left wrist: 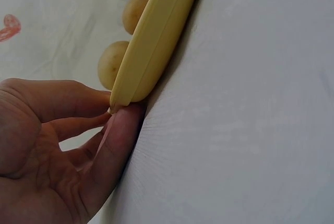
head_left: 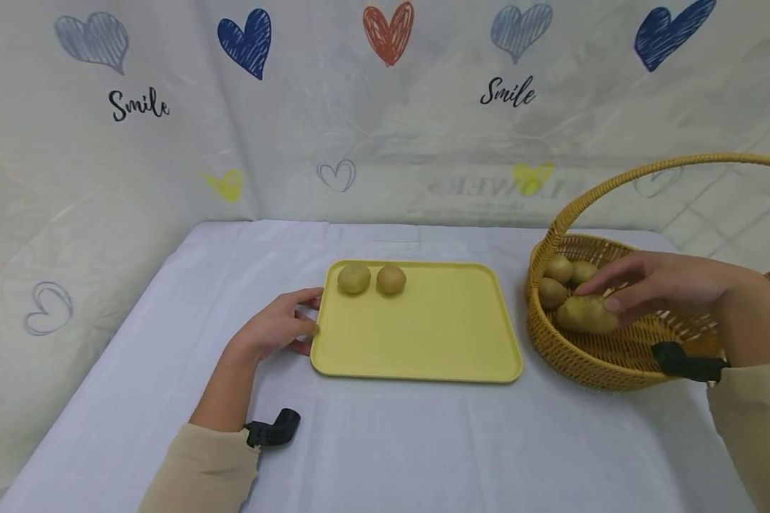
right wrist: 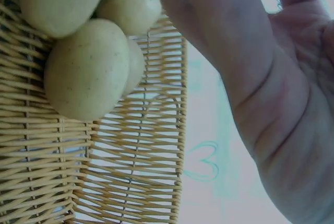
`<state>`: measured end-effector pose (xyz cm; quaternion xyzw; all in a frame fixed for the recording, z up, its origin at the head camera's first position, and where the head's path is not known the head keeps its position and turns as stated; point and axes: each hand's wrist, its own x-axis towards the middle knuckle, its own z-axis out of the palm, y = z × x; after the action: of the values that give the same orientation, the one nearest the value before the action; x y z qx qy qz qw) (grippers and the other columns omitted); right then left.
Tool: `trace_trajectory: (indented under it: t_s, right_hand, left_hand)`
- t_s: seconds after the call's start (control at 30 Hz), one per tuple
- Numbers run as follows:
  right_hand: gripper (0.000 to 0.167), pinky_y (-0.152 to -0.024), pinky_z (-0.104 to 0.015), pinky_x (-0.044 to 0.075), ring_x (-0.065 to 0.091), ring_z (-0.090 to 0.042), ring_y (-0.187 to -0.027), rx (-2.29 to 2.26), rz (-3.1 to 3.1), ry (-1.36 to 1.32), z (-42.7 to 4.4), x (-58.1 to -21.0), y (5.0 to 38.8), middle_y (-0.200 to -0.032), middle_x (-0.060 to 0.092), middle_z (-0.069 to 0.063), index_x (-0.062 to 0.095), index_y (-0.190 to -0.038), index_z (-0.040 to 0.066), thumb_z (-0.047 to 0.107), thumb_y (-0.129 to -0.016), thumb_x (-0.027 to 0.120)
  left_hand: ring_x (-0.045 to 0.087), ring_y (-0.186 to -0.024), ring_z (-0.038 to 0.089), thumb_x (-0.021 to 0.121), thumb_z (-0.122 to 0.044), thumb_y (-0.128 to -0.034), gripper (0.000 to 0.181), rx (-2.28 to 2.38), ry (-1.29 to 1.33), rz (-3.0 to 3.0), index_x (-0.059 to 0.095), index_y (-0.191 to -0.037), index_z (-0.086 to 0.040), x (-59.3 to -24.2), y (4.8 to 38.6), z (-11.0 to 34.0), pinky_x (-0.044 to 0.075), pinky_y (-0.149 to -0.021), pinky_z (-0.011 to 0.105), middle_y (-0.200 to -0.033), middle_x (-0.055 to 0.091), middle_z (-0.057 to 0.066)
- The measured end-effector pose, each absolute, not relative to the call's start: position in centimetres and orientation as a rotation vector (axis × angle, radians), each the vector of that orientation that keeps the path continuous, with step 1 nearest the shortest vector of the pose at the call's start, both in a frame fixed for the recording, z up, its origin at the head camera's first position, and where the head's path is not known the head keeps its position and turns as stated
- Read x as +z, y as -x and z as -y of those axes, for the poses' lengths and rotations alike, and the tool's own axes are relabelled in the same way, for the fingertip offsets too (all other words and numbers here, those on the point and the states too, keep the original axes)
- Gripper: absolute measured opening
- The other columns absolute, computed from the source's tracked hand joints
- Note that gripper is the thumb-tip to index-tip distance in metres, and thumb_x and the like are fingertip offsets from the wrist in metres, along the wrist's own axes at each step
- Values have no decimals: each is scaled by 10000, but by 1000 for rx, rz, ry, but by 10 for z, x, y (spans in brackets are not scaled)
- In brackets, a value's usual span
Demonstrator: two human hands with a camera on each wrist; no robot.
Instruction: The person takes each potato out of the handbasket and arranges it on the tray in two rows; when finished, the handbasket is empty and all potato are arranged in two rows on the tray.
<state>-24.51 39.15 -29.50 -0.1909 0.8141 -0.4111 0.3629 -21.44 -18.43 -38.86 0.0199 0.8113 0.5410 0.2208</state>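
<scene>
A yellow tray (head_left: 423,320) lies on the table with two potatoes (head_left: 353,278) (head_left: 391,280) near its far left corner. My left hand (head_left: 279,324) is at the tray's left edge; in the left wrist view, thumb and finger (left wrist: 117,135) pinch the rim. On the right, a wicker basket (head_left: 577,356) holds several potatoes (right wrist: 88,70). My right hand (head_left: 670,285) reaches into it, fingers extended above a long potato (head_left: 587,314). The right wrist view shows that hand (right wrist: 250,67) beside the potatoes, with its fingertips out of frame and no grip visible.
The basket's tall arched handle (head_left: 590,196) rises over the right side, near my right forearm. White cloth (head_left: 385,442) covers the table. Behind it hangs a pale curtain (head_left: 385,142) printed with hearts. A black wrist camera (head_left: 274,427) sits on my left wrist.
</scene>
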Motion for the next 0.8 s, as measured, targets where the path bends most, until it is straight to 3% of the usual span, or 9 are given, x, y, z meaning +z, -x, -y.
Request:
trace_trajectory:
  t_s: [0.47,0.8]
  right_hand:
    - [448,-877,-434,637,659,-95,-1175,-1214,-2151,604,-382,-292,243,-1393,627,160,619,-1434,102,-34,-1035,469]
    - [428,-858,-402,638,682,-105,-1111,-1219,-2251,582,-369,-285,236,-1346,654,136,638,-1411,105,-26,-1025,508]
  left_hand:
    - [618,-998,258,583,58,-878,792,1504,-81,-2239,324,-1616,-71,-390,214,185,659,-754,394,-1479,412,157]
    - [611,-1006,257,587,58,-882,794,1501,-73,-2244,321,-1618,-74,-390,215,185,658,-755,384,-1483,413,156]
